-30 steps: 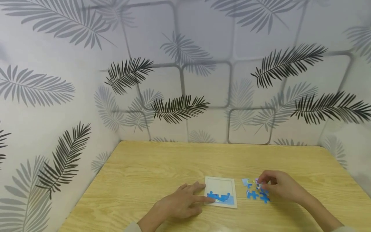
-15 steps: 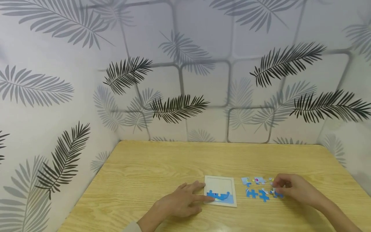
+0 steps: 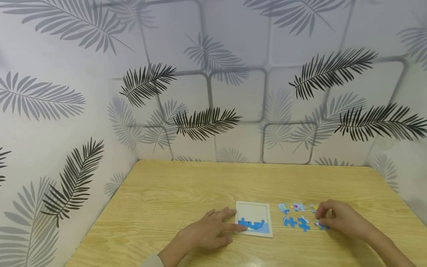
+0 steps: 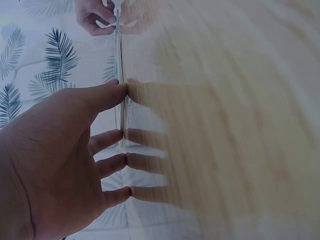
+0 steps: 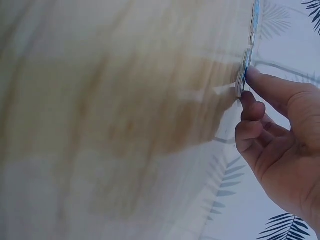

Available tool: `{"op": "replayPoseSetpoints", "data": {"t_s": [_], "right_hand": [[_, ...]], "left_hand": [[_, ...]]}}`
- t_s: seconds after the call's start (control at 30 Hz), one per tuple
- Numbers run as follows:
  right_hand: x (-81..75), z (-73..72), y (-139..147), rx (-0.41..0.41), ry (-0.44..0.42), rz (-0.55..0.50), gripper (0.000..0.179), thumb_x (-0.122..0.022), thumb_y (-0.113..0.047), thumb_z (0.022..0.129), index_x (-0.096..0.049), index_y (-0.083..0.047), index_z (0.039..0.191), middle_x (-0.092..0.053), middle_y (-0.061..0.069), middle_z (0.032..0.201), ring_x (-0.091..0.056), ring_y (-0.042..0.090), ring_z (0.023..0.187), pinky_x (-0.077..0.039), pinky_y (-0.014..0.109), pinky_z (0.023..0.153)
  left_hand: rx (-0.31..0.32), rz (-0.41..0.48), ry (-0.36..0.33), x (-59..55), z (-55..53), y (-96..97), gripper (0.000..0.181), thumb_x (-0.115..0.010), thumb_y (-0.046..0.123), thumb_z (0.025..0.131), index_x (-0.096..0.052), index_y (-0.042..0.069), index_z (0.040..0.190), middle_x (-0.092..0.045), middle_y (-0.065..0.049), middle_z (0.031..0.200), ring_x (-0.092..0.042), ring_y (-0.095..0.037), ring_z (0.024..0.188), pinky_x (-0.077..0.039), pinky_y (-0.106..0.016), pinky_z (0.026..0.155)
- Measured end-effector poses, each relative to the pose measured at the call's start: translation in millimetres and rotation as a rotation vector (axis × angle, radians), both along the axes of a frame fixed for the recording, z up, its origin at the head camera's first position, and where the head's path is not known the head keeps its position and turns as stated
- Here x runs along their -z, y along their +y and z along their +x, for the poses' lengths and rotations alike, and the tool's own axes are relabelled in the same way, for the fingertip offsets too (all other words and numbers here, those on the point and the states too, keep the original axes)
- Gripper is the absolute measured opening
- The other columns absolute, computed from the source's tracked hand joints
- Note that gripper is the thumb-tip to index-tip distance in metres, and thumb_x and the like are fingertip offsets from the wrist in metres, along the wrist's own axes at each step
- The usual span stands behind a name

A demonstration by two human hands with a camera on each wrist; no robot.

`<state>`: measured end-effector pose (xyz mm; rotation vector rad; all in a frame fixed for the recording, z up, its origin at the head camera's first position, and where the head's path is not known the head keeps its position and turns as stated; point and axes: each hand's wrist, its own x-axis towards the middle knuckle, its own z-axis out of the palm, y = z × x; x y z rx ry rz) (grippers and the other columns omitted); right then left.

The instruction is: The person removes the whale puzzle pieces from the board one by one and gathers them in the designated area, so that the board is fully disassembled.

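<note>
A small square puzzle tray [image 3: 271, 218] with a pale rim lies on the table, its lower part filled with blue jigsaw pieces [image 3: 254, 225]. My left hand [image 3: 210, 230] rests at the tray's left side with fingers spread, the index finger reaching over the rim onto the blue pieces. To the tray's right, my right hand [image 3: 343, 218] pinches a blue-and-white puzzle piece [image 3: 323, 225] low at the table, thumb and fingertips partly covering it. In the right wrist view, the thumb and index finger of the right hand [image 5: 275, 125] meet at the thin edge of the pieces.
Loose puzzle pieces lie in two rough rows: a pale one [image 3: 283, 208], one with a pink swirl [image 3: 298, 207], one with a yellow sun [image 3: 314, 207], and blue ones [image 3: 303, 224] below. A leaf-patterned wall [image 3: 240, 148] stands behind the wooden table [image 3: 186, 185].
My right hand has moved right with a puzzle piece, away from the blue pieces, uncovering the swirl and sun pieces. The left hand and tray have stayed in place.
</note>
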<state>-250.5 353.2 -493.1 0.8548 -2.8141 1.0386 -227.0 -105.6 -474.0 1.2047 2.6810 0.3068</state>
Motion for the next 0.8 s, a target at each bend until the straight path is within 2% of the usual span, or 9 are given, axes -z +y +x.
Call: {"op": "replayPoseSetpoints", "data": {"t_s": [0.07, 0.23, 0.37, 0.47, 0.6, 0.7, 0.8], "right_hand": [[-0.1, 0.8, -1.3, 0.011, 0.005, 0.007, 0.016, -0.08, -0.007, 0.089, -0.07, -0.019, 0.093, -0.067, -0.001, 0.089, -0.046, -0.001, 0.063, -0.044, 0.022, 0.054], [-2.4, 0.6, -10.6, 0.028, 0.047, 0.013, 0.014, -0.08, -0.009, 0.09, -0.069, -0.018, 0.094, -0.068, -0.005, 0.09, -0.046, -0.002, 0.06, -0.044, 0.022, 0.052], [-7.8, 0.3, -29.5, 0.012, -0.003, 0.002, 0.008, -0.076, -0.011, 0.094, -0.07, -0.016, 0.097, -0.068, -0.004, 0.093, -0.045, -0.002, 0.058, -0.044, 0.022, 0.05], [-12.9, 0.3, -49.1, -0.019, -0.05, -0.016, 0.005, -0.074, -0.013, 0.096, -0.07, -0.015, 0.099, -0.068, -0.004, 0.094, -0.045, -0.001, 0.058, -0.045, 0.022, 0.05], [-17.0, -0.2, -76.0, -0.104, -0.029, -0.057, 0.004, -0.072, -0.013, 0.098, -0.07, -0.013, 0.101, -0.068, -0.005, 0.094, -0.044, -0.001, 0.059, -0.045, 0.022, 0.05], [-18.0, -1.0, -95.3, -0.168, -0.014, -0.084, 0.005, -0.071, -0.012, 0.099, -0.07, -0.012, 0.104, -0.068, -0.005, 0.094, -0.044, -0.002, 0.059, -0.045, 0.022, 0.05], [-18.4, -2.0, -114.8, -0.2, -0.023, -0.102, 0.007, -0.071, -0.011, 0.098, -0.07, -0.014, 0.105, -0.068, -0.006, 0.094, -0.044, -0.002, 0.059, -0.046, 0.021, 0.051]], "left_hand": [[0.001, 0.0, -0.005, 0.0, 0.0, 0.1, 0.051, -0.057, 0.032, 0.107, -0.046, 0.049, 0.154, -0.032, -0.003, 0.168, -0.03, -0.025, 0.155, -0.03, -0.063, 0.121], [-0.005, -0.002, -0.01, 1.0, 0.5, 0.1, 0.051, -0.057, 0.033, 0.107, -0.045, 0.05, 0.154, -0.031, -0.003, 0.168, -0.029, -0.026, 0.155, -0.029, -0.062, 0.122], [-0.005, 0.011, -0.017, 1.8, 0.3, -0.3, 0.051, -0.057, 0.031, 0.107, -0.046, 0.052, 0.153, -0.031, -0.004, 0.169, -0.028, -0.027, 0.156, -0.028, -0.063, 0.122], [0.013, 0.013, -0.005, 1.7, 0.4, -0.5, 0.051, -0.056, 0.028, 0.108, -0.047, 0.052, 0.152, -0.031, -0.007, 0.169, -0.026, -0.031, 0.157, -0.029, -0.065, 0.121], [0.032, 0.008, 0.012, 1.1, 0.8, 0.0, 0.051, -0.055, 0.027, 0.108, -0.047, 0.052, 0.152, -0.03, -0.009, 0.169, -0.025, -0.034, 0.157, -0.029, -0.065, 0.12], [0.032, 0.006, -0.001, 1.0, 1.8, 0.2, 0.051, -0.055, 0.028, 0.108, -0.047, 0.054, 0.151, -0.027, -0.01, 0.17, -0.023, -0.037, 0.157, -0.027, -0.066, 0.121], [0.036, 0.003, -0.01, 1.2, 2.6, 0.1, 0.051, -0.054, 0.028, 0.109, -0.046, 0.056, 0.151, -0.025, -0.011, 0.171, -0.022, -0.04, 0.157, -0.027, -0.067, 0.121]]}}
